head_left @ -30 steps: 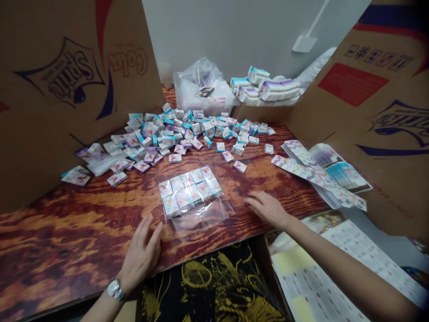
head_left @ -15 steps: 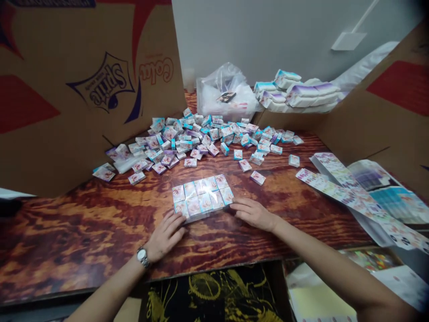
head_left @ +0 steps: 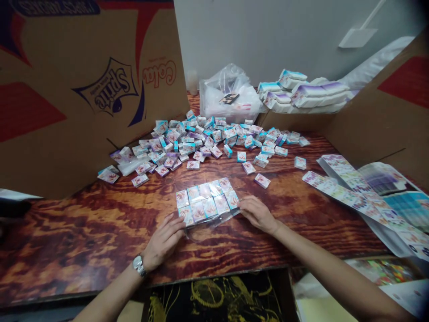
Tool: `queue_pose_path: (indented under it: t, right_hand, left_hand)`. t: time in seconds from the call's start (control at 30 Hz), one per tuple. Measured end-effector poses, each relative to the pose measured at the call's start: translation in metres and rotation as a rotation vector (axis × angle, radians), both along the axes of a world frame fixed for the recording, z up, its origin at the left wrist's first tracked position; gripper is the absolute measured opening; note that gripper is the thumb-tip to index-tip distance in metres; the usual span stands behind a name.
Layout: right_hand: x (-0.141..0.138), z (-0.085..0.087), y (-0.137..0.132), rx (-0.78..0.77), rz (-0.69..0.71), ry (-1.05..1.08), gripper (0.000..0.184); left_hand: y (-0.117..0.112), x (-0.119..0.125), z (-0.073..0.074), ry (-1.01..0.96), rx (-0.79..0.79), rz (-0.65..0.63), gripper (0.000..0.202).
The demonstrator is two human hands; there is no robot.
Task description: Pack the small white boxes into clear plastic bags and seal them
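Note:
A block of small white-and-turquoise boxes (head_left: 206,203) lies flat on the table, packed side by side in rows and wrapped in clear plastic film (head_left: 214,226). My left hand (head_left: 164,241) presses against its lower left side, with a watch on the wrist. My right hand (head_left: 258,214) grips the film and box edge at the right side. Between them, the hands hold the block. Beyond it, a loose heap of the same small boxes (head_left: 187,143) spreads across the table, with a few strays (head_left: 261,180) nearer the block.
The varnished wooden table (head_left: 83,232) is bounded by printed cardboard panels (head_left: 100,85). Printed sheets (head_left: 365,197) lie at the right. A plastic bag (head_left: 229,96) and stacked white packs (head_left: 301,91) stand at the back. A black-and-yellow patterned surface (head_left: 214,297) sits below the near edge.
My hands have closed in from either side onto the block, and the film now lies over it. The view has shifted, so everything sits further right and lower.

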State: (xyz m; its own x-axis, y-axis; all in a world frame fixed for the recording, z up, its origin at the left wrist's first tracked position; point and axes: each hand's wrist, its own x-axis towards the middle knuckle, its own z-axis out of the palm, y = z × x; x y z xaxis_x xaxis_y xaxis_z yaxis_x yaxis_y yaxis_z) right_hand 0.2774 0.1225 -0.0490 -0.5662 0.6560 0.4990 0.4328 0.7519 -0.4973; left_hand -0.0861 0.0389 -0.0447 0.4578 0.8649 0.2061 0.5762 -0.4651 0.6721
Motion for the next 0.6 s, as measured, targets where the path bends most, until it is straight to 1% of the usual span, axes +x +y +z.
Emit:
queue_pose_path:
  t: [0.07, 0.13, 0.17, 0.23, 0.43, 0.6]
  right_hand:
    - [-0.004, 0.004, 0.000, -0.076, -0.052, 0.004, 0.013]
    - [-0.008, 0.007, 0.001, -0.149, -0.100, -0.003, 0.016]
    - [-0.010, 0.009, 0.002, -0.186, -0.118, -0.008, 0.017]
    - [-0.013, 0.013, 0.003, -0.262, -0.144, -0.005, 0.019]
    - [-0.023, 0.022, 0.007, -0.454, -0.250, -0.013, 0.025]
    - [-0.032, 0.027, 0.008, -0.526, -0.339, -0.028, 0.026]
  left_hand:
    - [0.002, 0.005, 0.008, -0.110, -0.065, 0.090, 0.015]
    - [0.002, 0.011, 0.014, -0.218, -0.151, 0.242, 0.015]
    - [0.001, 0.015, 0.016, -0.257, -0.185, 0.313, 0.017]
    - [0.000, 0.021, 0.018, -0.315, -0.235, 0.415, 0.019]
    - [0.006, 0.033, 0.013, -0.517, -0.365, 0.647, 0.027]
    - [0.010, 0.046, 0.008, -0.686, -0.383, 0.810, 0.034]
